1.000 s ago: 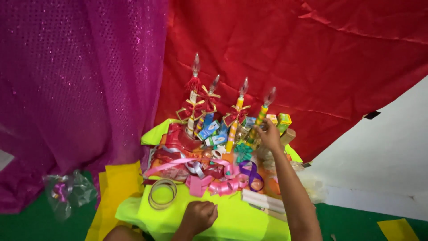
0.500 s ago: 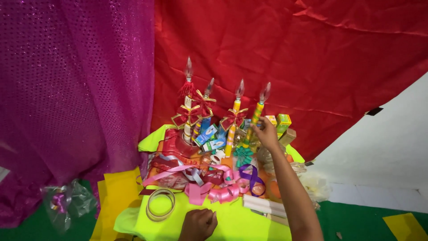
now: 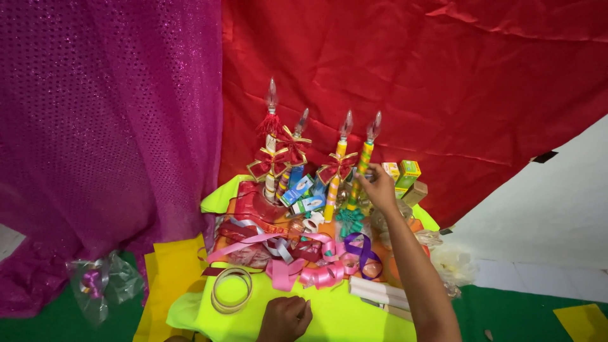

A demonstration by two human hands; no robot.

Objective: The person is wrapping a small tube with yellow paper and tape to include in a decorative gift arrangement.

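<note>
The right hand [image 3: 380,188] is closed around the yellow and green striped candle stick [image 3: 362,170], the one furthest right of four with glass bulb tops. Ribbon bows [image 3: 304,259], small boxes [image 3: 405,174] and a roll of tape [image 3: 232,289] crowd the bright yellow cloth [image 3: 329,320] all around it. The left hand [image 3: 285,318] rests in a fist near the front edge, and I cannot tell if it holds anything. Red and pink curtains [image 3: 411,76] hang close behind.
</note>
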